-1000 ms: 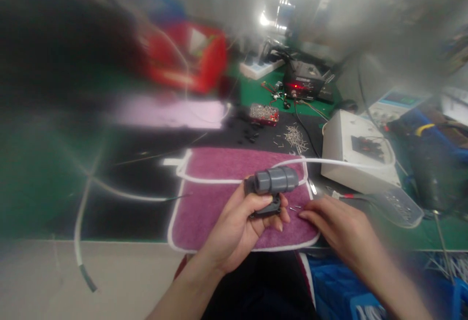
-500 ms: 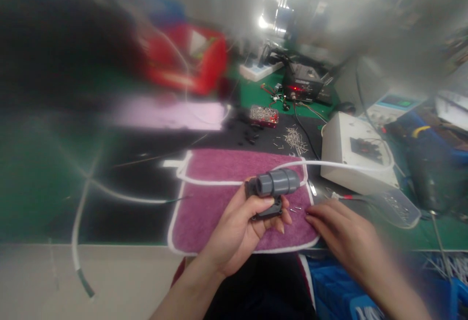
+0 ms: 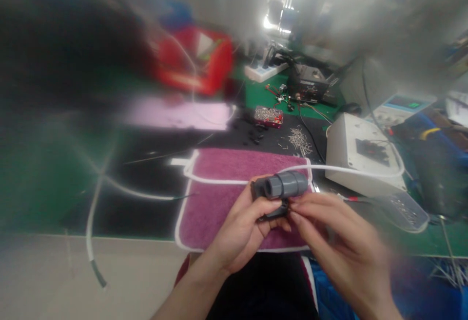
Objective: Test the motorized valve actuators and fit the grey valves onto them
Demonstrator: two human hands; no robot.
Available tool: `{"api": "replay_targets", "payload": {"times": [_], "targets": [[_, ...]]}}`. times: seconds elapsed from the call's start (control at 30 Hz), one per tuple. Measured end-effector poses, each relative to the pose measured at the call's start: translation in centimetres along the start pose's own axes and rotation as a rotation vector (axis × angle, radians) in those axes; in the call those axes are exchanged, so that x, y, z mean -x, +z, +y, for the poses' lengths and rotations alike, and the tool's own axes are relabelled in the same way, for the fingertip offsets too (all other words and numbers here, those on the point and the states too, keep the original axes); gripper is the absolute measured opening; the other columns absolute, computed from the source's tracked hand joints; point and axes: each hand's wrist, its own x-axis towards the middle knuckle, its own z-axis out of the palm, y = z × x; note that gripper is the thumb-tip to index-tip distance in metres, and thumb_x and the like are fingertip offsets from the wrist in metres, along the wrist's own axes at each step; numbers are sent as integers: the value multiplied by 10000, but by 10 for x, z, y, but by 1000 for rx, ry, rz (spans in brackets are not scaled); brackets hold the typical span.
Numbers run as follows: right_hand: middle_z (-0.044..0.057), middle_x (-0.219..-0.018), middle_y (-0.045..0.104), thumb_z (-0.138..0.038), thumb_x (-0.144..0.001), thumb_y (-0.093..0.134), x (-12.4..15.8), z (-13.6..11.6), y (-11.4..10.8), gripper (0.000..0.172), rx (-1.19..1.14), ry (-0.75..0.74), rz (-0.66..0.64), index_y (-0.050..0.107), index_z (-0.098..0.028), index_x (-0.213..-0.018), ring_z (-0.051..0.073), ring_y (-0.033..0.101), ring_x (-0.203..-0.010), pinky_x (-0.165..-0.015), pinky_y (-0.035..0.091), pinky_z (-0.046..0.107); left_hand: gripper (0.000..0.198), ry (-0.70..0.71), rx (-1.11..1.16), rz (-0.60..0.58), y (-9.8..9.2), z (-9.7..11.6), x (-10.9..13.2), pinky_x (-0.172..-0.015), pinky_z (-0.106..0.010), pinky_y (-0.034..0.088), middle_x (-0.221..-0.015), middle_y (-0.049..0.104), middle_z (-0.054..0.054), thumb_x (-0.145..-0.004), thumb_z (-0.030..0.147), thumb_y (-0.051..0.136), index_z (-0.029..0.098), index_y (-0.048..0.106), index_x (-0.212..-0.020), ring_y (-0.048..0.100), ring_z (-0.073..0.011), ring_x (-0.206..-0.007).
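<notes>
My left hand [image 3: 239, 227] is wrapped around a dark grey plastic cable connector [image 3: 287, 185] from below, its thumb across the black lower part. The ribbed grey barrel lies sideways above the thumb. A white cable [image 3: 340, 168] loops behind it to the right. My right hand [image 3: 338, 230] is closed in a pinch, its fingertips against the right side of the connector's lower part. Whatever sits between those fingertips is too small and hidden to name. Beneath both hands lies a purple towel [image 3: 208, 213] with white edging.
Beyond the towel are a heap of metal pins [image 3: 300, 141] and a small box of metal parts [image 3: 268, 116]. A white sloped housing [image 3: 360, 147] and a clear tray [image 3: 404, 210] stand right. A blurred red bin [image 3: 215, 62] is at the back. Loose white cable [image 3: 93, 213] hangs left.
My right hand has moved up and left from the towel, where small metal screws lay beside its fingertips, to the connector. My left hand keeps its hold; the whole view has shifted slightly.
</notes>
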Motion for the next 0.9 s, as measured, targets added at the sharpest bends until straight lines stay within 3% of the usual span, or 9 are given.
{"api": "replay_targets", "payload": {"times": [0.13,0.37,0.63,0.8,0.9], "targets": [[15,-1140,711,-45,-999,678,1,0,9,190,34,-35,40,748,-171,-1122,82,677,-1059,-981,522,136,427,-14,6,1,2,2,1,-742,-272,605,-1201,663,-105,-934,101,681,133,496,-1317,703,-174,-909],[49,-1152,692,-87,-1036,654,3,-2,7,177,176,-54,21,756,-183,-1144,119,666,-1035,-899,542,215,440,-10,-10,-12,4,4,3,-753,-283,591,-1173,635,-84,-937,101,676,145,483,-1330,683,-169,-914],[71,-1279,647,-12,-1018,654,22,-1,25,395,356,-116,86,660,-198,-1367,169,641,-1121,-975,517,299,371,16,-12,3,3,2,4,-780,-270,570,-1162,631,-72,-947,138,684,156,509,-1273,662,-152,-934],[116,-1394,558,-192,-1086,586,32,-1,26,421,534,-64,-29,571,-219,-1506,239,585,-1088,-841,505,361,397,23,-1,57,5,3,3,-859,-248,561,-1207,617,-66,-934,130,705,168,516,-1281,644,-142,-1040],[149,-1466,491,-243,-1102,538,40,0,16,472,457,-60,-95,509,-213,-1572,304,549,-1217,-921,527,425,472,43,-35,42,7,2,3,-776,-260,565,-1182,617,-61,-922,128,711,187,450,-1310,661,-140,-937]]}}
